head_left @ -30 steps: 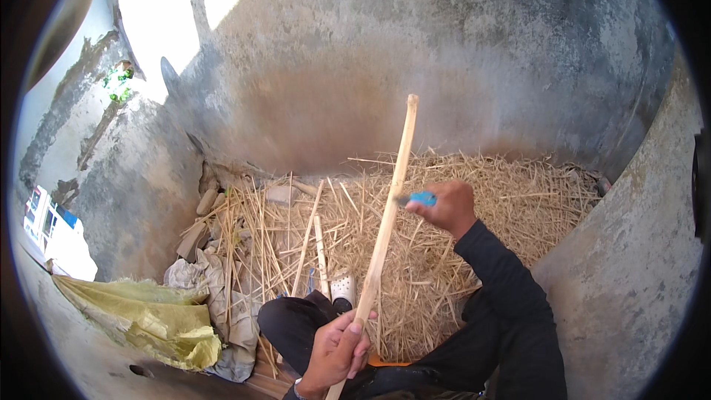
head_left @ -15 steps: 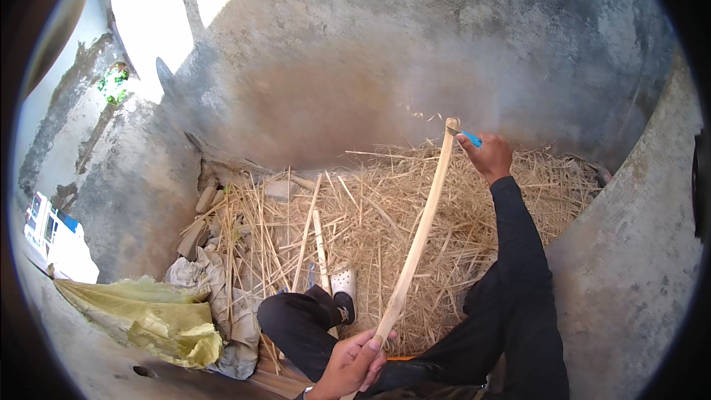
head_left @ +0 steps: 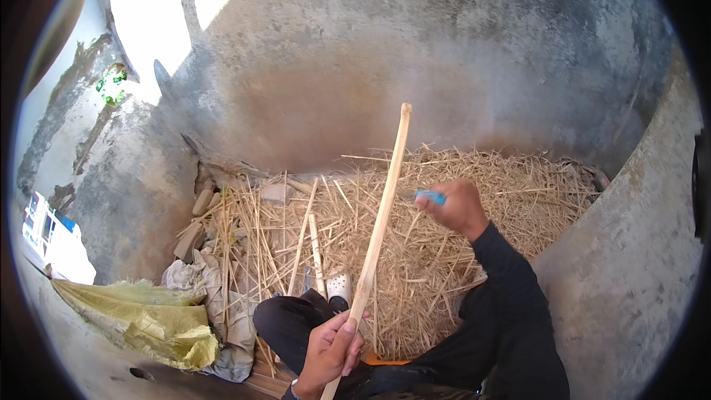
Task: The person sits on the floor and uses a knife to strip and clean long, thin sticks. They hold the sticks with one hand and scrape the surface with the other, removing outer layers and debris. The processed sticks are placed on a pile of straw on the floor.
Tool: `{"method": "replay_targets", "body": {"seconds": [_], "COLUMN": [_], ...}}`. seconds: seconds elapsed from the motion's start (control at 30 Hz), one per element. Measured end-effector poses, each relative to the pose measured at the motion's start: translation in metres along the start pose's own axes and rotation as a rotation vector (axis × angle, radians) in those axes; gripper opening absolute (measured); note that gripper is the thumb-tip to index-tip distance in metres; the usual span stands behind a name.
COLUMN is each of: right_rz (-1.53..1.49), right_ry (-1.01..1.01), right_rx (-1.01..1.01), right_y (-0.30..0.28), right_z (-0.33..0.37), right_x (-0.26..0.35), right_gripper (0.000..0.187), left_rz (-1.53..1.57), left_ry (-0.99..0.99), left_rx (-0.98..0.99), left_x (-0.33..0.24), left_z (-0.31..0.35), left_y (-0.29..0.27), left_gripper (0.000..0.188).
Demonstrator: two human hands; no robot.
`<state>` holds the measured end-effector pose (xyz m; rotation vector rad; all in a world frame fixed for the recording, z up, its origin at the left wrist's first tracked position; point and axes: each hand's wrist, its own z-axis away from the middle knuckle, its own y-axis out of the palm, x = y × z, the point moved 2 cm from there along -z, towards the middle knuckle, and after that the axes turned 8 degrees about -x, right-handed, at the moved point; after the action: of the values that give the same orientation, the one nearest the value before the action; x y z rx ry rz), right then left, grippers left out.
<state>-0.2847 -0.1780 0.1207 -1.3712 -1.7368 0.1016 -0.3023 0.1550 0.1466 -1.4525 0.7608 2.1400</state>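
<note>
A long, pale, slightly curved strip of wood or bamboo (head_left: 381,228) slants up and away from me. My left hand (head_left: 331,350) is wrapped around its lower part, thumb on top. To the right of the strip, my right hand (head_left: 455,206) is closed around the blue handle of a knife (head_left: 431,197). Its blade points left toward the middle of the strip; whether it touches the wood I cannot tell. The strip's far end stands up in front of the wall.
Straw-like shavings (head_left: 444,281) cover the floor ahead. Thin sticks (head_left: 255,241) lean at the left, beside a yellow torn sack (head_left: 141,318) and a grey cloth (head_left: 235,333). A concrete wall (head_left: 333,67) rises ahead; another slopes at the right. My white clog (head_left: 338,287) rests among the shavings.
My right hand with the knife has come down and nearer from the strip's far end. The strip has swung left and stands steeper, and my left hand has shifted slightly left.
</note>
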Motion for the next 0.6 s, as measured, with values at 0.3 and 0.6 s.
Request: {"method": "replay_targets", "body": {"seconds": [0.3,0.6], "right_rz": [0.110,0.139], "right_ry": [-0.148,-0.192], "right_rx": [-0.083,-0.075], "right_y": [0.008,-0.002], "right_z": [0.010,-0.004], "right_x": [0.023,0.015], "right_gripper": [0.074,0.074], "left_rz": [-0.038,-0.092], "left_ry": [0.032,0.050], "left_rx": [0.013,0.002], "left_x": [-0.011,-0.014], "left_z": [-0.008,-0.010], "left_y": [0.012,0.012], "left_gripper": [0.038,0.038]}}
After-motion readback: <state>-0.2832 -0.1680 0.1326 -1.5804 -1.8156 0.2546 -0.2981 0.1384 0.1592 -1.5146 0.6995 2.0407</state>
